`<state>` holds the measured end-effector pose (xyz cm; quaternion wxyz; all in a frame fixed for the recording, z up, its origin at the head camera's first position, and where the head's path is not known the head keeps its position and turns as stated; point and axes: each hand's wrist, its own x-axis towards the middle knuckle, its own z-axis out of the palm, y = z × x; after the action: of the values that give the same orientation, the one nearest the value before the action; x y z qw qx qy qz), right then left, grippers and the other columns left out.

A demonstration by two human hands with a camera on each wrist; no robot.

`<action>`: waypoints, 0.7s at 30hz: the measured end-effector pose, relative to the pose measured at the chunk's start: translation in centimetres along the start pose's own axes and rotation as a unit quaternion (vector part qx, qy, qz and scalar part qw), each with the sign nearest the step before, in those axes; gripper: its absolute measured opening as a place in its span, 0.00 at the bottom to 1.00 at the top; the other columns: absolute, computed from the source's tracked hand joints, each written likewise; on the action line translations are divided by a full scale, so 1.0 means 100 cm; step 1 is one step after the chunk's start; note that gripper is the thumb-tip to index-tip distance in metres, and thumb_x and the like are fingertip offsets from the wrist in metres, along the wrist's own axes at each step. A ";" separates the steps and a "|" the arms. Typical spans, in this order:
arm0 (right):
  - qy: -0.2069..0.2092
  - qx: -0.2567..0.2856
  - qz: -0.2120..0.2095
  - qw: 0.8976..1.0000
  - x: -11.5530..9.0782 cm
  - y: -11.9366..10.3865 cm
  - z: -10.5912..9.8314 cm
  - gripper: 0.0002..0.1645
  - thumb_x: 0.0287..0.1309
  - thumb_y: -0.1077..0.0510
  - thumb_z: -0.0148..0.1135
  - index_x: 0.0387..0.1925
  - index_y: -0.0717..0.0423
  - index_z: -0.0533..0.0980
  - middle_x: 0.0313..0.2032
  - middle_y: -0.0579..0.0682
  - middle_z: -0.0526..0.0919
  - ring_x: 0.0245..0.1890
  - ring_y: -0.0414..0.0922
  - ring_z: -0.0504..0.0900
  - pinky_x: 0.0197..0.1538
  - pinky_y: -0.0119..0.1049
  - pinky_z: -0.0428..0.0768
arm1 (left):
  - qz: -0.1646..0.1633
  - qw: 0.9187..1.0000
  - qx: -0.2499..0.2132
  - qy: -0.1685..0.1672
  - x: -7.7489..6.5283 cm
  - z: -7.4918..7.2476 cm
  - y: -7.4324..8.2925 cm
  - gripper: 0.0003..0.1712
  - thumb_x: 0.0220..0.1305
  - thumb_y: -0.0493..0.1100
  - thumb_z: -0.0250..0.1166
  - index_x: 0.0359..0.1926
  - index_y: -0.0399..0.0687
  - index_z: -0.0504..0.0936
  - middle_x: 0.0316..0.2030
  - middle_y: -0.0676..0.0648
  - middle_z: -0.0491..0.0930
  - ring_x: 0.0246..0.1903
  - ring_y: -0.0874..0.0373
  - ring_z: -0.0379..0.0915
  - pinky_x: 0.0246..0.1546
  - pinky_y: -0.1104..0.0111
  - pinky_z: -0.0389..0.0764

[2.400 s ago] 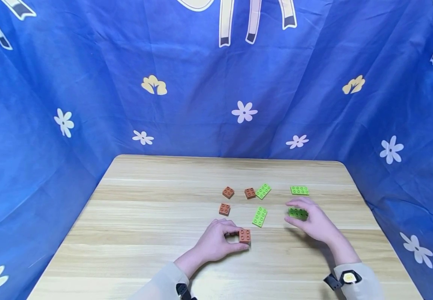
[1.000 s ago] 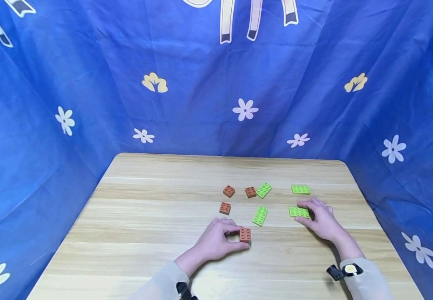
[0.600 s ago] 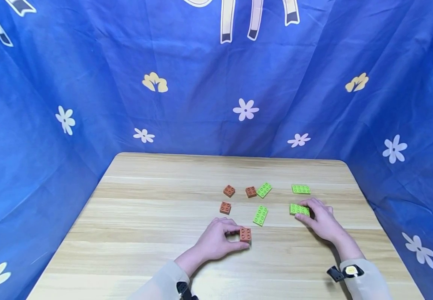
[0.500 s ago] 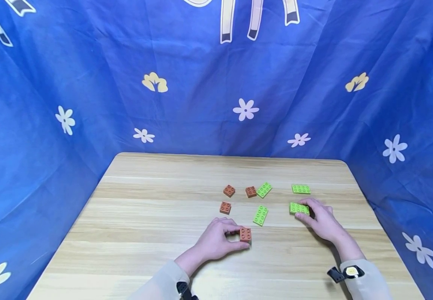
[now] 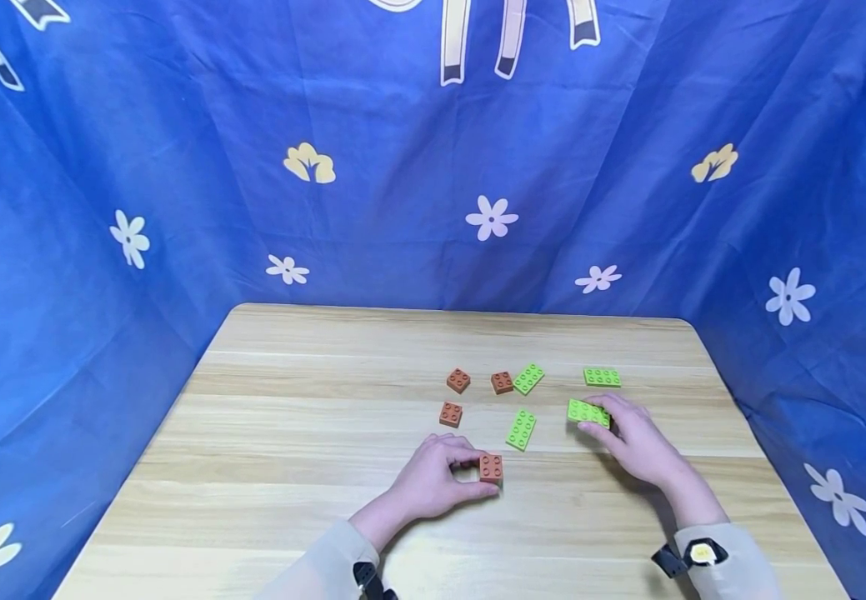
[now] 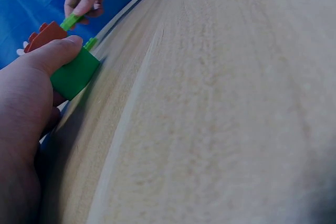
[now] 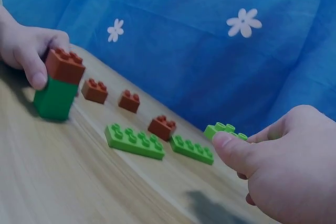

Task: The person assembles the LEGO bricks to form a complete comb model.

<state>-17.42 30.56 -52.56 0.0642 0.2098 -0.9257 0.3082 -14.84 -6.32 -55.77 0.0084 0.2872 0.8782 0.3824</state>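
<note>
Thumb and fingers of my left hand grip a small brick stack: a square reddish-brown brick on top of a taller dark green block. The right wrist view shows the stack upright, its base at the tabletop. A light green eight-stud brick is pinched by its near and far sides in my right hand. It hangs above the wood, with a shadow below in the right wrist view. The fingertips on its far side are partly hidden.
Three loose brown square bricks lie farther back, one of them nearest the left hand. Light green eight-stud bricks lie at the centre, behind it and at back right. A blue patterned cloth surrounds the wooden table.
My right hand has closed on the light green brick, lifted it from the tabletop and moved it slightly left. The left hand keeps its grip on the stack in the same place.
</note>
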 end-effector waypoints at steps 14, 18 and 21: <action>0.006 -0.006 -0.074 0.997 0.007 -0.036 0.001 0.20 0.72 0.51 0.69 0.61 0.50 0.80 0.50 0.38 0.83 0.33 0.33 0.74 0.52 0.47 0.65 | 0.005 1.000 0.001 0.001 0.001 0.000 0.000 0.31 0.54 0.71 0.78 0.52 0.60 0.91 0.40 0.71 0.82 0.43 0.71 0.76 0.56 0.59 0.74; 0.000 -0.005 -0.088 0.996 0.008 -0.046 0.002 0.21 0.72 0.51 0.69 0.62 0.50 0.79 0.50 0.38 0.83 0.32 0.31 0.74 0.54 0.48 0.65 | 0.006 1.000 0.001 0.003 0.001 -0.001 0.000 0.31 0.54 0.71 0.78 0.52 0.60 0.92 0.39 0.71 0.82 0.43 0.71 0.76 0.56 0.60 0.74; -0.006 -0.001 -0.090 0.996 0.010 -0.053 0.002 0.21 0.72 0.51 0.68 0.63 0.50 0.79 0.52 0.37 0.83 0.31 0.31 0.74 0.56 0.48 0.65 | 0.007 1.000 0.003 0.003 0.001 0.000 0.001 0.31 0.54 0.70 0.78 0.52 0.60 0.92 0.39 0.71 0.82 0.42 0.71 0.76 0.55 0.60 0.74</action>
<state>-16.01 26.26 -49.58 0.0867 0.2941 -0.9036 0.2993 -14.90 -6.28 -55.69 0.0022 0.2921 0.8772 0.3809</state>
